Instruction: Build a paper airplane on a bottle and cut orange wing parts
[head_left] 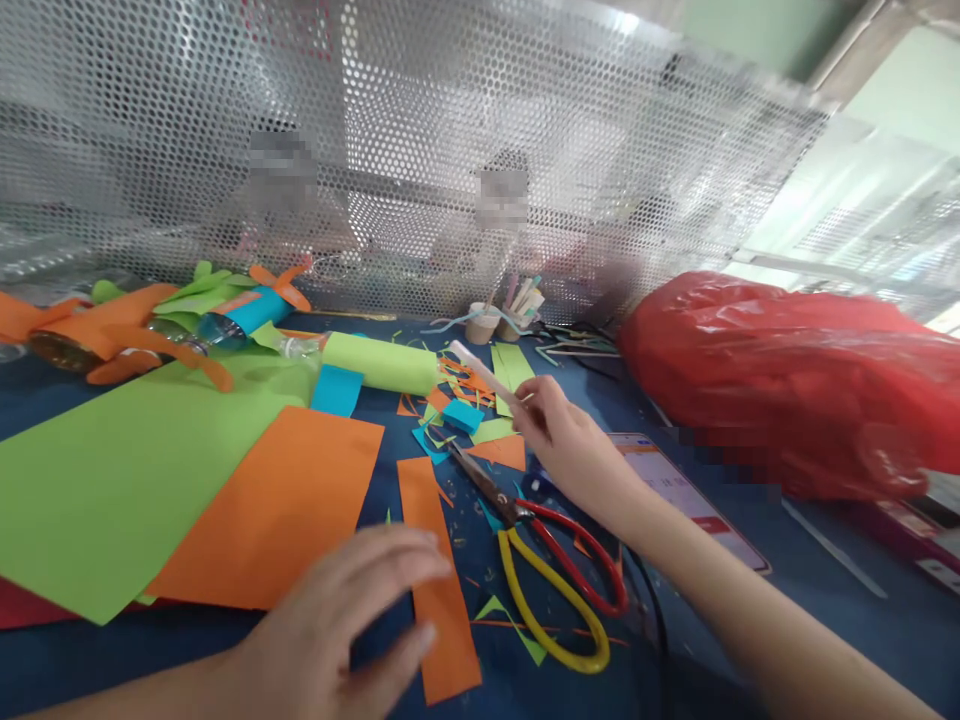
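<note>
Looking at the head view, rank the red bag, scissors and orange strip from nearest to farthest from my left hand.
1. Orange strip: under or beside the left hand's fingertips; contact is unclear.
2. Scissors: just right of the strip.
3. Red bag: far right, toward the back.

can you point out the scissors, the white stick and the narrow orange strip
scissors (508, 511): head view, on the metal by the pivot
white stick (484, 371): head view, middle of its bare length
orange strip (451, 640): head view, on its near half
</note>
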